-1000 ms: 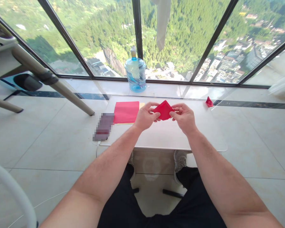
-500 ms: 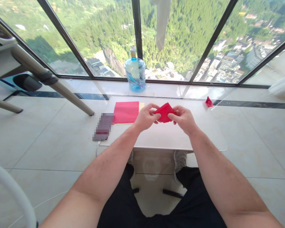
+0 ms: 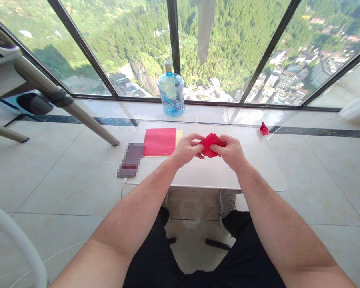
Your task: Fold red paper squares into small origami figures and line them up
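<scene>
A small piece of folded red paper [image 3: 211,143] is held between my two hands, above the middle of the low white table [image 3: 195,174]. My left hand [image 3: 186,150] pinches its left side, thumb on top and fingers beneath. From the other side, my right hand [image 3: 230,151] grips the paper, with the thumb pressed on its front. Several layers show at the paper's upper edge. Left of my hands lies a stack of red sheets [image 3: 159,142], with a yellow sheet [image 3: 179,135] sticking out under it. A small folded red paper piece [image 3: 264,129] rests at the table's far right corner.
A blurred-out phone [image 3: 131,160] lies at the table's left edge, with a white cable [image 3: 123,188] running from it. Beyond the table, a blue water jug [image 3: 171,94] stands by the window. Metal furniture legs [image 3: 90,122] slant in at the left.
The red paper has changed from a flat diamond to a more bunched shape with layers showing. My right thumb has shifted slightly left over it. The things on the table have not moved.
</scene>
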`<state>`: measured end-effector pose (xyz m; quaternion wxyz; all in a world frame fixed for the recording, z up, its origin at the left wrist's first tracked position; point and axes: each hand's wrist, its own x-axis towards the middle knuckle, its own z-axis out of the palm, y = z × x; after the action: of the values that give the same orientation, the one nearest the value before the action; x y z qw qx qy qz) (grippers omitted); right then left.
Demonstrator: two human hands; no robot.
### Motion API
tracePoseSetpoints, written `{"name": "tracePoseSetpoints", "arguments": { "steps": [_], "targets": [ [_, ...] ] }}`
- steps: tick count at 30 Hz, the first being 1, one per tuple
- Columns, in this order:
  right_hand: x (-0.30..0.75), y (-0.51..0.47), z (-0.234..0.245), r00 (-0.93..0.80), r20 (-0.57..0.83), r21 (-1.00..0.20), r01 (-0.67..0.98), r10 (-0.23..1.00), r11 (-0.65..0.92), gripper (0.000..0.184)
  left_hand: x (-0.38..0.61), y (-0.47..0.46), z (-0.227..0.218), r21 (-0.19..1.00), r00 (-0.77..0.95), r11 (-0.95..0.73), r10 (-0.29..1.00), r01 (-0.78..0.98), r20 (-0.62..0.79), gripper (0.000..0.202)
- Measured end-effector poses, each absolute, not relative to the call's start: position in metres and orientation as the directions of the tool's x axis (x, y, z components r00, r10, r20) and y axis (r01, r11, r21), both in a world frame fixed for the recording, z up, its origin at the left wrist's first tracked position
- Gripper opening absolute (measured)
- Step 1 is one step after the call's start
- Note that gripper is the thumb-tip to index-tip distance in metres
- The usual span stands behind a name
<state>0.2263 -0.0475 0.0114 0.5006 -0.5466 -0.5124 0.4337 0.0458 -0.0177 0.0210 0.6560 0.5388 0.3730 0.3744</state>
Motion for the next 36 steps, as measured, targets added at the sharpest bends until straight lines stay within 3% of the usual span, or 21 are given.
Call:
{"name": "tracePoseSetpoints", "arguments": {
  "steps": [7, 13, 17, 36],
  "targets": [
    [0.220, -0.048, 0.011, 0.165, 0.069, -0.993, 0.105, 0.984, 0.052, 0.016, 0.046, -0.017, 0.020, 0.968, 0.451, 0.213, 0.883, -0.132, -0.132, 0.031],
    [0.235, -0.047, 0.015, 0.002, 0.023, -1.000, 0.018, 1.000, 0.023, 0.029, 0.042, -0.013, 0.018, 0.957, 0.414, 0.215, 0.903, -0.195, -0.118, 0.036],
    [0.244, -0.047, 0.017, -0.015, 0.031, -0.999, -0.017, 0.999, 0.031, 0.029, 0.041, -0.012, 0.019, 0.956, 0.400, 0.206, 0.910, -0.208, -0.109, 0.036],
    [0.249, -0.047, 0.021, -0.025, 0.023, -1.000, 0.017, 0.999, 0.023, 0.034, 0.042, -0.013, 0.022, 0.952, 0.378, 0.200, 0.920, -0.230, -0.102, 0.035]
  ]
}}
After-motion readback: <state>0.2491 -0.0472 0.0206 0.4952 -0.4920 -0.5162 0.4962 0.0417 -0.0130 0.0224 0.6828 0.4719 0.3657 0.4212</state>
